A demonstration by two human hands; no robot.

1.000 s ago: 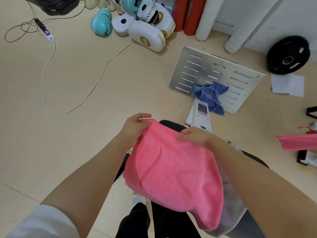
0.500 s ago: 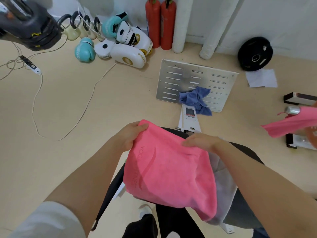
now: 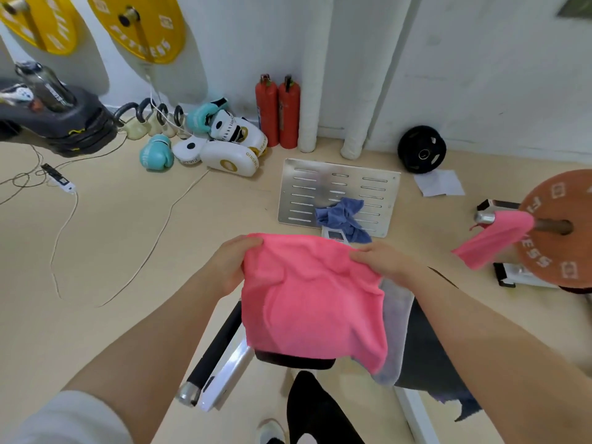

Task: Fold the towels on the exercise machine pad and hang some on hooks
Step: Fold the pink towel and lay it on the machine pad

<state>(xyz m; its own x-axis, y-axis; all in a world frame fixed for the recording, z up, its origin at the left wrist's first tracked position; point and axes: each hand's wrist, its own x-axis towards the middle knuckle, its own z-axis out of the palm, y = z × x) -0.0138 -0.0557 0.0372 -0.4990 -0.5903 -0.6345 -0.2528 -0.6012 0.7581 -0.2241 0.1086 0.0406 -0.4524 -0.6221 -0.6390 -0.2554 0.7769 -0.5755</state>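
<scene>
Down low, a black pad (image 3: 426,347) sits on a tan floor (image 3: 128,251) by a white wall. Past the pad lies a metal plate (image 3: 336,184) with a blue cloth (image 3: 341,217) on it. A second pink towel (image 3: 493,240) hangs on a bar, right of the pad. Over the pad, the left hand (image 3: 229,262) and right hand (image 3: 378,259) each pinch a top corner of the pink towel (image 3: 310,299), held apart. A gray towel (image 3: 395,315) lies under it on the pad.

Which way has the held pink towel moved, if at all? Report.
Yes. The pink towel rose off the black pad, toward the slotted metal plate.
</scene>
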